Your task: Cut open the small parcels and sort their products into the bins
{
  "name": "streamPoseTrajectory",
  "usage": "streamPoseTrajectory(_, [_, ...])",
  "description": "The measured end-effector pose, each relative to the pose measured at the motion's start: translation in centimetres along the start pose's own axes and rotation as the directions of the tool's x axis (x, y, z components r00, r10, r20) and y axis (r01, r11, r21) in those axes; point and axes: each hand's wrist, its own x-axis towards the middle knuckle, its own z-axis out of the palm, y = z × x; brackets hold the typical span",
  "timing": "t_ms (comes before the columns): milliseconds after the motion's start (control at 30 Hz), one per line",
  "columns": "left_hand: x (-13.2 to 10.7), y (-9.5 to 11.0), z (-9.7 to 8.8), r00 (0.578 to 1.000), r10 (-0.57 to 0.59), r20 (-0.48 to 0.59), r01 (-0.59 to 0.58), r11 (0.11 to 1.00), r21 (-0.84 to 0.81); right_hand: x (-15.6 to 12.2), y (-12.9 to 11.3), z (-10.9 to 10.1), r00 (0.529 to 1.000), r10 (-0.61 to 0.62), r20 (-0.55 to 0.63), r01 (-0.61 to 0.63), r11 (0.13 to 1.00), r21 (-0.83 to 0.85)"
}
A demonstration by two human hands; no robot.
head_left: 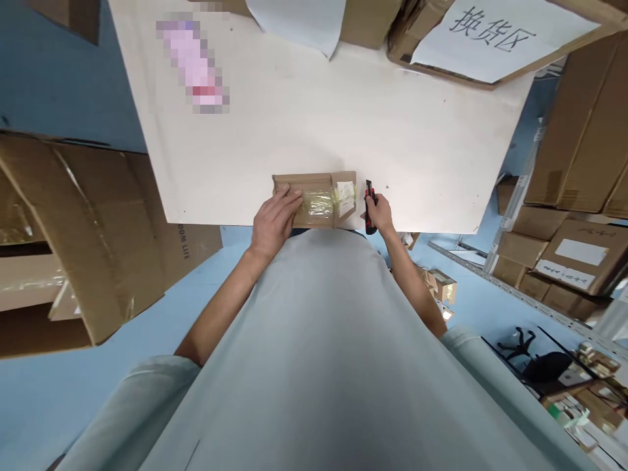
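Observation:
A small flat cardboard box [314,212] lies at the table's near edge, just in front of my body. Clear yellowish tape runs along its top, and a white label [345,198] sits at its right end. My left hand [275,219] rests on the left part of the box with its fingers stretched flat over the cardboard. To the right of the box, my right hand [379,212] is closed around a black and red utility knife [369,206], a short gap away from the box. I cannot tell whether its blade is out.
The white table [304,118] carries cardboard boxes at its far side, one with a white handwritten sheet [505,36]. A pink pixelated item [193,62] lies at the far left. A large open carton [112,229] stands left of the table; stacked boxes [564,252] fill shelving at right.

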Motion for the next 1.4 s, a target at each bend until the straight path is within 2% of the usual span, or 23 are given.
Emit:
streamPoseTrajectory(67, [-0.5,-0.5,-1.2,0.996,-0.054,-0.068,0.057,0.998,0.038,0.8,-0.3,0.7,0.999,-0.017,0.045,0.014,0.998,0.068])
streamPoseTrajectory(167, [-1.2,-0.9,-3.1,0.972,-0.172,-0.158,0.185,0.98,0.071,0.5,-1.5,1.7,0.987,-0.088,0.134,0.061,0.98,0.191])
streamPoseTrajectory(267, [-1.5,-0.3,-4.4,0.935,-0.32,-0.153,0.325,0.946,0.009,-0.5,-2.9,2.3,0.973,-0.139,0.187,0.09,0.965,0.246])
streamPoseTrajectory(333, [-1.5,0.4,-4.3,0.915,-0.388,-0.113,0.384,0.922,-0.059,-1.1,-3.4,1.9,0.973,-0.152,0.171,0.11,0.966,0.235])
streamPoseTrajectory(433, [-1.1,1.4,-2.3,0.903,-0.428,-0.043,0.417,0.895,-0.158,-1.6,-3.3,-0.1,0.982,-0.154,0.109,0.132,0.973,0.191])
streamPoseTrajectory(600, [0.9,2.2,3.6,0.905,-0.418,0.08,0.424,0.865,-0.268,-1.6,-1.4,-4.6,0.98,-0.196,-0.045,0.2,0.973,0.111])
streamPoseTrajectory(667, [1.9,2.3,5.4,0.911,-0.399,0.105,0.412,0.866,-0.284,-1.7,-0.6,-6.1,0.978,-0.194,-0.08,0.198,0.979,0.043])
streamPoseTrajectory(800, [3.6,2.3,7.0,0.921,-0.374,0.108,0.389,0.877,-0.282,-3.1,-0.7,-8.6,0.953,-0.265,-0.145,0.234,0.951,-0.202])
streamPoseTrajectory(867, [4.1,2.4,7.1,0.924,-0.372,0.09,0.382,0.881,-0.28,-4.4,-1.9,-9.2,0.926,-0.355,-0.131,0.289,0.887,-0.361])
streamPoseTrajectory(900, [4.3,2.4,7.1,0.927,-0.366,0.082,0.374,0.883,-0.282,-5.1,-2.7,-9.3,0.913,-0.398,-0.087,0.323,0.839,-0.438])
streamPoseTrajectory(1033, [4.5,2.5,7.2,0.942,-0.329,0.071,0.335,0.896,-0.29,-7.4,-6.5,-7.8,0.845,-0.477,0.241,0.508,0.578,-0.639])
streamPoseTrajectory(1133, [4.5,2.0,7.9,0.941,-0.331,0.066,0.335,0.894,-0.299,-8.0,-9.0,-5.7,0.806,-0.431,0.406,0.572,0.389,-0.722])
streamPoseTrajectory(1233, [4.4,1.4,8.5,0.942,-0.33,0.069,0.334,0.887,-0.32,-7.7,-10.9,-3.8,0.796,-0.362,0.485,0.581,0.234,-0.779])
streamPoseTrajectory(1400, [4.2,1.3,8.4,0.935,-0.341,0.099,0.354,0.869,-0.346,-7.1,-12.4,-2.5,0.767,-0.284,0.576,0.617,0.077,-0.784])
